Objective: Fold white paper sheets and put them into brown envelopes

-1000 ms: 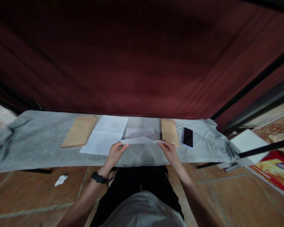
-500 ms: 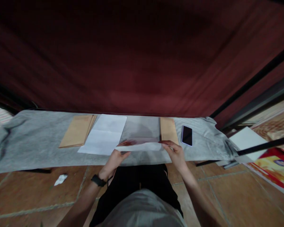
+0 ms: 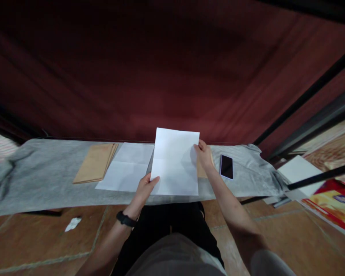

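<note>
"Seen from the head, what were the hands doing?"

"Both were pinching one white sheet [image 3: 175, 165]. The left hand [image 3: 144, 188] had its left edge near the lower corner, thumb on the front; the right hand [image 3: 203, 154] gripped its right edge, up by the top corner."

"So where was that sheet?"

"Held out over the middle of the desk [image 3: 46, 172]. From that angle its top crossed the far edge, against the dark red cloth [image 3: 172, 88], and its bottom reached down close to the near edge. I couldn't tell whether it touched."

"Anything lying around it?"

"Sure. A second sheet [image 3: 128, 166], creased across, lay just left of it, and next to that, toward the desk's left end, a brown paper stack [image 3: 93, 163]. Some brown paper [image 3: 201, 172] was partly hidden behind the right hand and the held sheet. The phone [image 3: 226, 167], dark screen up, lay beyond, toward the right end."
</note>
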Demonstrator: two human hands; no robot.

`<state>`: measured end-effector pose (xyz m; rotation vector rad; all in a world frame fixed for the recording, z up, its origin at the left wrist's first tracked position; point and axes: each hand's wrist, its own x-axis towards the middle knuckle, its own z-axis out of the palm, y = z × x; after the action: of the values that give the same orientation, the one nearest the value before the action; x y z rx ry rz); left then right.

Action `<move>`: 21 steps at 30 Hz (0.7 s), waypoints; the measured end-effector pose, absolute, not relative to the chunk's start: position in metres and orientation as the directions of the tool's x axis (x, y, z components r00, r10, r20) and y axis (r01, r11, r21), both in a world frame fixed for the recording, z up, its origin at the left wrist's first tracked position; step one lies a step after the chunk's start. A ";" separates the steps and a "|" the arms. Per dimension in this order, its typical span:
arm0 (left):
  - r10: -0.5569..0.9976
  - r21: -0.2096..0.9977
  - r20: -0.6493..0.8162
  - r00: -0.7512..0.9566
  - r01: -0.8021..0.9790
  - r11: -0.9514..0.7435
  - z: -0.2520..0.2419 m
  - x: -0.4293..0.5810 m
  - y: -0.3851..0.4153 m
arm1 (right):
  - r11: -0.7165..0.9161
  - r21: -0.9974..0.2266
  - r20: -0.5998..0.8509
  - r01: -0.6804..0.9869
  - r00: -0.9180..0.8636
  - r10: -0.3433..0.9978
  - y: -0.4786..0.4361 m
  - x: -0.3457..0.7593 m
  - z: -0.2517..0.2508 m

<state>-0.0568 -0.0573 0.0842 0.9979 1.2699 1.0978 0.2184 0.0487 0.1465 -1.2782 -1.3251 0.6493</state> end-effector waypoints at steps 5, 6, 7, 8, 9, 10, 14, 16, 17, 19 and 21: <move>0.961 0.963 -0.268 -0.069 -0.042 0.266 0.046 -0.059 -0.052 | 0.150 -0.897 0.263 0.415 0.230 0.937 0.030 0.203 0.074; 0.959 0.962 -0.272 -0.083 -0.025 0.271 0.039 -0.060 -0.051 | 0.151 -0.876 0.261 0.458 0.187 0.947 0.020 0.203 0.059; 0.957 0.962 -0.271 -0.103 -0.005 0.272 0.032 -0.061 -0.051 | 0.163 -0.852 0.273 0.498 0.155 0.949 0.008 0.204 0.044; 0.955 0.963 -0.266 -0.129 0.012 0.269 0.026 -0.063 -0.050 | 0.189 -0.823 0.292 0.535 0.114 0.950 -0.005 0.205 0.031; 0.952 0.964 -0.258 -0.164 0.024 0.265 0.021 -0.065 -0.051 | 0.218 -0.794 0.310 0.567 0.070 0.948 -0.020 0.208 0.019; 0.947 0.965 -0.251 -0.199 0.028 0.262 0.016 -0.067 -0.051 | 0.250 -0.766 0.322 0.593 0.017 0.947 -0.035 0.212 0.009; 0.931 0.956 -0.289 -0.223 -0.020 0.292 0.009 -0.074 -0.060 | 0.397 -0.642 0.300 0.655 -0.262 0.917 -0.090 0.227 -0.008; 0.933 0.953 -0.301 -0.199 -0.038 0.299 0.011 -0.073 -0.065 | 0.450 -0.598 0.270 0.663 -0.363 0.892 -0.108 0.232 -0.005; 0.935 0.955 -0.297 -0.195 -0.043 0.294 0.013 -0.072 -0.068 | 0.468 -0.583 0.258 0.664 -0.395 0.882 -0.113 0.233 -0.003; 0.942 0.958 -0.285 -0.178 -0.054 0.280 0.018 -0.066 -0.071 | 0.491 -0.568 0.243 0.660 -0.436 0.866 -0.118 0.233 0.002; 0.944 0.955 -0.297 -0.147 -0.065 0.290 0.022 -0.062 -0.075 | 0.486 -0.577 0.237 0.656 -0.435 0.869 -0.116 0.231 0.005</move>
<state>-0.0618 -0.0748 0.0221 0.8775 1.4162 1.1119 0.2313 -0.1162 0.0048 -1.2559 -2.2268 0.5545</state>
